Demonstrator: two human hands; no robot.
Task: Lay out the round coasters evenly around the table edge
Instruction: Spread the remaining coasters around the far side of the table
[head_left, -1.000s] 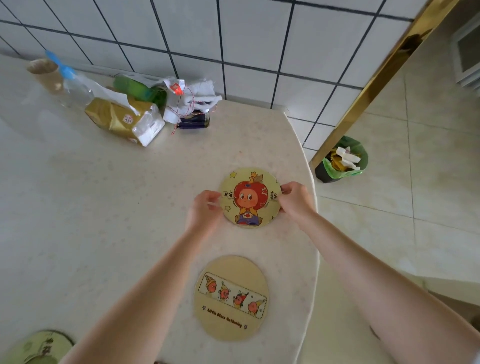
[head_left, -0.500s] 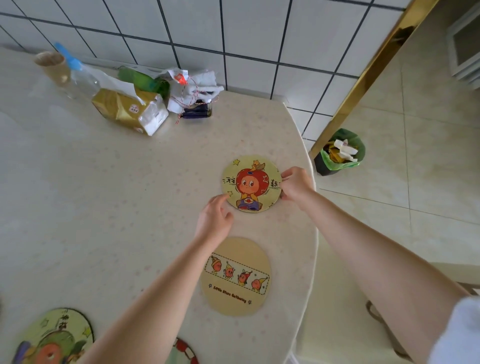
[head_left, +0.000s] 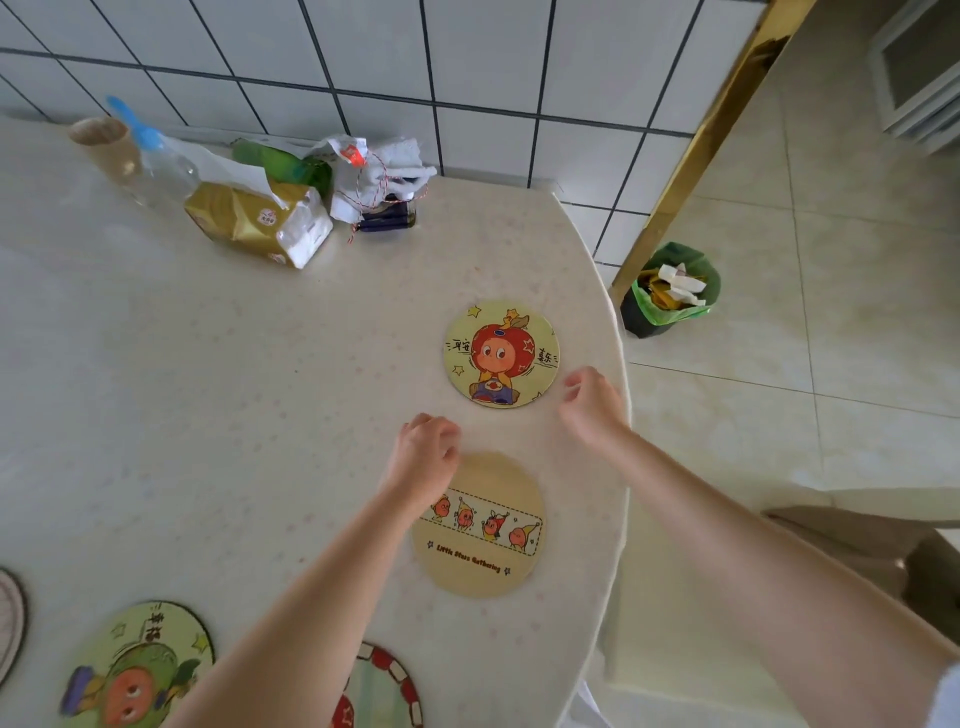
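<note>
From the head view, I am looking down at the pale table (head_left: 182, 395), and the yellow coaster with the red-haired cartoon figure (head_left: 502, 354) is lying flat near the right edge, free of both my hands. My right hand (head_left: 592, 408) is hovering just near and right of that coaster, its fingers (head_left: 574, 380) loosely curled and gripping nothing, close to the coaster's rim but apart from it. My left hand (head_left: 425, 457) is hanging nearer to me and left of it, fingers bent into a loose fist, empty, and covering the far left rim of the tan coaster with the strip of small figures (head_left: 480, 530); whether it is touching that one I cannot tell. Further left along the near edge, a red-rimmed coaster (head_left: 382, 691) and a green coaster (head_left: 137, 670) are lying partly out of frame.
</note>
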